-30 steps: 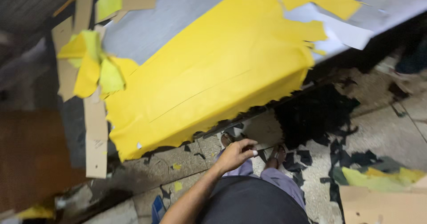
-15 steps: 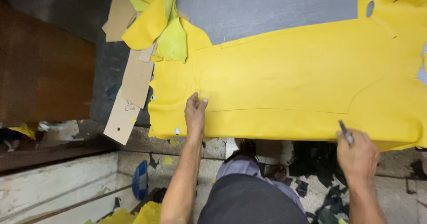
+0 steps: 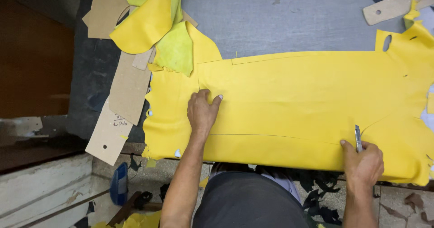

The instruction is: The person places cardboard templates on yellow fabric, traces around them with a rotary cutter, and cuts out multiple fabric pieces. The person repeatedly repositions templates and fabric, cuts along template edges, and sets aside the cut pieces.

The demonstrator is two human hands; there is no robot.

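A large yellow leather sheet point(image 3: 294, 106) lies spread over a grey cutting table point(image 3: 280, 20). My left hand point(image 3: 202, 111) rests flat on the sheet's left part, fingers spread, pressing it down. My right hand point(image 3: 363, 161) is at the sheet's near right edge, gripping a small metal cutting knife point(image 3: 357, 136) whose blade points onto the leather beside a drawn line. Thin pen lines run across the sheet.
Cardboard patterns point(image 3: 118, 106) overhang the table's left side, with yellow and green leather scraps point(image 3: 156, 24) piled at the top left. Another cardboard pattern point(image 3: 393, 4) lies at the far right. Dark offcuts point(image 3: 321, 201) litter the floor below.
The view has swung from the floor and table edge to over the sheet. My left hand came up onto the leather and slid further in; my right hand with the knife stays at the near edge.
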